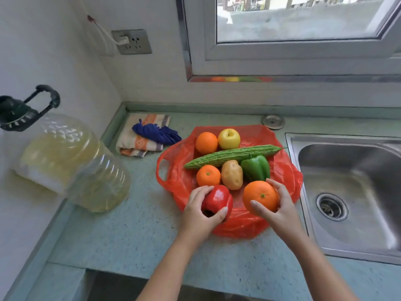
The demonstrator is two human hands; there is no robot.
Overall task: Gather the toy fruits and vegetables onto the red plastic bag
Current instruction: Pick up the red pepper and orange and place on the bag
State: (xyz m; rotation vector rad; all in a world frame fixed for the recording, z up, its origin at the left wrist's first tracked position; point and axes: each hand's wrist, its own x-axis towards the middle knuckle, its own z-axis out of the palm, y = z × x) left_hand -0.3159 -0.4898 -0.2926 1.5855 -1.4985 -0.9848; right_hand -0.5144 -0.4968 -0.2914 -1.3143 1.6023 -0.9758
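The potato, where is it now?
In the head view the potato lies on the red bag, between a small orange and the green pepper.

Bench clutter beside the sink

A big clear oil jug [71, 164] stands at the left of the bench [134, 231], a folded striped towel [138, 140] with a blue cloth [156, 132] on it behind, a steel sink [351, 192] right
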